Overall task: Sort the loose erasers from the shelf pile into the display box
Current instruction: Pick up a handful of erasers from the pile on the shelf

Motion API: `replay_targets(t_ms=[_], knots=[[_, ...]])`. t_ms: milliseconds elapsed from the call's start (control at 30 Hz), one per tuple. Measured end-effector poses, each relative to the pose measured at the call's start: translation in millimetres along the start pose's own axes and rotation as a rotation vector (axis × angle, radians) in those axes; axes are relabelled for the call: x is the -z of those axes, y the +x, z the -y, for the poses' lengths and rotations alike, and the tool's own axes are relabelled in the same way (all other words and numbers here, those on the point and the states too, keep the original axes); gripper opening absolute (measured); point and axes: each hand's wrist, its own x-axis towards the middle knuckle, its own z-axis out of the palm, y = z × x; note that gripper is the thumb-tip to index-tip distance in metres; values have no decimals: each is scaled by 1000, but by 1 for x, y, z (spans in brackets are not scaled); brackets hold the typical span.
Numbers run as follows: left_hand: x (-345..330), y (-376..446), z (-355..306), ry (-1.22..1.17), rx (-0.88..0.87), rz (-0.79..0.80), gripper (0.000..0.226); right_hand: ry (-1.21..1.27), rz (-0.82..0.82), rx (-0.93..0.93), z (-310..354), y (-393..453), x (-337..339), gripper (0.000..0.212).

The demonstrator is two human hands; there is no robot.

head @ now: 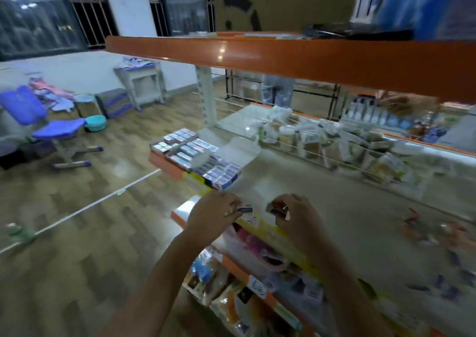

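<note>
Left hand (215, 214) pinches an eraser (244, 209) at fingertips; right hand (291, 214) grips another eraser (277, 209).

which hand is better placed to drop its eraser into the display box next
Left, probably. The left hand pinches an eraser on the side nearer the display box; the right hand would have to cross over it.

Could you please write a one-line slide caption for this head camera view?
Left hand and right hand each pinch an eraser above the shelf, near the filled display box.
</note>
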Motion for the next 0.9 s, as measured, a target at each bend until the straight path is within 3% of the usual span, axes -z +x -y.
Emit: replay_targets(t_ms=[433, 900], knots=[[25, 27, 140, -48, -44, -67, 17, -35, -24, 19, 75, 82, -88, 25], [22, 146, 207, -21, -217, 12, 25, -108, -45, -66, 76, 203, -131, 24]])
